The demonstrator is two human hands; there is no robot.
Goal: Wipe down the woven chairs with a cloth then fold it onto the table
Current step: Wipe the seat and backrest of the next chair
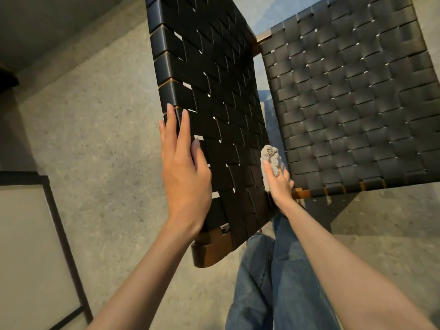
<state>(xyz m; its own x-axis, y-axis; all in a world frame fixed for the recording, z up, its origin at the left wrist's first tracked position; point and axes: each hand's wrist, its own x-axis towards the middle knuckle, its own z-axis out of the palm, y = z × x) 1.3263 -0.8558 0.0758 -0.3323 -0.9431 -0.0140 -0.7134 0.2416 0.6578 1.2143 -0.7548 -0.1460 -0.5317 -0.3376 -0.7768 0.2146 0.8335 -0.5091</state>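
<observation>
A black woven chair fills the upper middle and right: its backrest (209, 79) rises toward me and its seat (352, 103) spreads to the right, both on a brown wooden frame. My left hand (183, 163) lies flat with straight fingers against the backrest's left edge. My right hand (278, 182) grips a bunched grey cloth (271, 156) and holds it down in the corner where the backrest meets the seat. Part of the cloth is hidden under my fingers.
Speckled grey concrete floor (102, 139) lies all around. A pale panel with a dark frame (62, 234) stands at the lower left. My legs in blue jeans (266, 277) are just in front of the chair. A dark shape (7, 79) sits at the far left edge.
</observation>
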